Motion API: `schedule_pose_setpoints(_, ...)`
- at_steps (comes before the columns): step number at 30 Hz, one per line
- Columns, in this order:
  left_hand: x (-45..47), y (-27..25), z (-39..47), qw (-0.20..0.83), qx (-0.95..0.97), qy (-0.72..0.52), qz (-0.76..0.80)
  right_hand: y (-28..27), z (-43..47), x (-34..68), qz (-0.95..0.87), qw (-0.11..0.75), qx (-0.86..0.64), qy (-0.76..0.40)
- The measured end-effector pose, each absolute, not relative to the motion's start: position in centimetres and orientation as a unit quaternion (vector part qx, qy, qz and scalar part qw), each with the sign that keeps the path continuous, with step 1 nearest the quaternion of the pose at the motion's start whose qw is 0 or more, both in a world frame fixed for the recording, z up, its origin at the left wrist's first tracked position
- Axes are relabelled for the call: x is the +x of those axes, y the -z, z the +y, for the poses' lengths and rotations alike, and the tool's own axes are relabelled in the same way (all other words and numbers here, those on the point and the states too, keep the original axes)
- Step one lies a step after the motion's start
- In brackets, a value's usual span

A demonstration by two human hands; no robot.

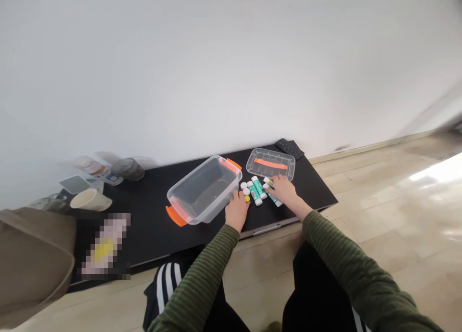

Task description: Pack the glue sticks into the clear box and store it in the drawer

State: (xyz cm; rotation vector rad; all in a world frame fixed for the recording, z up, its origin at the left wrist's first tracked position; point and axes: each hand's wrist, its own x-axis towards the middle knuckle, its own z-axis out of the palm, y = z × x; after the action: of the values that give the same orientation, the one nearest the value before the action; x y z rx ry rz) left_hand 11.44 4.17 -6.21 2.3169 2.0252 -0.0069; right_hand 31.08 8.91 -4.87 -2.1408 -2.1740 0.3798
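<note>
A clear plastic box (202,190) with orange latches sits on the black table, and its clear lid (260,155) with an orange handle lies to its right. Between and in front of them is a cluster of green-and-white glue sticks (254,193). Several round ends show beside them: white ones (246,191) and a yellow one (247,198). My left hand (237,211) is at the box's right side, fingers apart beside the yellow end. My right hand (285,191) reaches over the right-hand sticks, thumb and fingers around a glue stick with a yellowish label (269,181).
A dark, dotted flat object (289,148) lies at the table's back right corner. On the left stand a paper cup (91,200), a grey rounded object (128,169) and a white bottle (97,170) on its side. A brown-clad person (34,264) is at the left edge.
</note>
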Motion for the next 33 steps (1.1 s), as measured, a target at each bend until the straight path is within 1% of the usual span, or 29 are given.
schedule_pose_setpoints(5,11.0,6.3,3.8,0.046,0.750,-0.022,0.660,3.3,7.6,31.6,-0.687,0.009,-0.709,-0.157)
schedule_pose_setpoints(7,10.9,6.5,3.7,0.078,0.748,-0.050,0.657,3.2,7.0,31.9,-0.677,-0.008,-0.715,-0.176)
schedule_pose_setpoints(10,10.6,7.0,3.6,0.152,0.733,-0.122,0.652,3.5,6.2,31.9,-0.666,-0.018,-0.719,-0.201)
schedule_pose_setpoints(16,10.0,8.6,3.5,0.306,0.676,-0.282,0.608,4.7,5.8,31.3,-0.683,0.064,-0.695,-0.215)
schedule_pose_setpoints(19,9.9,9.0,3.4,0.371,0.647,-0.323,0.583,4.9,5.5,31.1,-0.681,0.085,-0.689,-0.231)
schedule_pose_setpoints(21,10.0,9.1,3.2,0.395,0.634,-0.335,0.575,4.9,5.1,31.0,-0.683,0.090,-0.684,-0.240)
schedule_pose_setpoints(25,10.1,8.6,2.6,0.402,0.629,-0.335,0.574,4.3,4.3,30.7,-0.698,0.083,-0.670,-0.241)
schedule_pose_setpoints(29,10.1,7.7,1.7,0.382,0.643,-0.311,0.586,3.5,3.7,31.0,-0.717,0.061,-0.659,-0.220)
schedule_pose_setpoints(31,10.0,7.0,0.9,0.349,0.661,-0.287,0.600,3.0,3.2,31.2,-0.734,0.056,-0.645,-0.205)
schedule_pose_setpoints(33,9.9,6.1,0.0,0.291,0.697,-0.240,0.610,2.5,2.6,31.3,-0.757,0.050,-0.617,-0.209)
